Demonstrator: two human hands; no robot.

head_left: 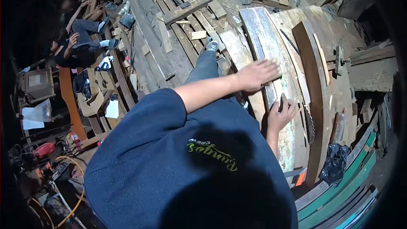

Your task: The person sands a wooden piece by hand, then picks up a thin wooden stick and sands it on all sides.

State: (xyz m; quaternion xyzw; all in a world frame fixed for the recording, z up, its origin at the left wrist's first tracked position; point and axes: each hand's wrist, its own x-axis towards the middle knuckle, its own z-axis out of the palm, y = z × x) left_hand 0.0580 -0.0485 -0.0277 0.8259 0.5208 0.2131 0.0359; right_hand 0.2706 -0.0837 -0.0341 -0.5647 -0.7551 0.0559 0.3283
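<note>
My left hand (259, 74) lies flat with its fingers stretched out across a worn, whitish-painted board (262, 25). Under its palm shows the edge of a small dark flat piece. Just nearer to me, my right hand (283, 115) rests on the same board with its fingers curled and the thumb raised. A thin pale stick end (301, 109) sticks out beside its knuckles; I cannot tell what the fingers hold. Between the two hands lies a short pale wood strip (278, 87). A long brown board (311, 97) stands on edge to the right.
Wood scraps and planks (169, 34) litter the floor ahead, around my shoe (212, 47). At left, people (80, 38) sit near a cardboard box (94, 97) and an orange cable (78, 199). A black plastic bag (335, 163) and green-edged planks (339, 195) lie at right.
</note>
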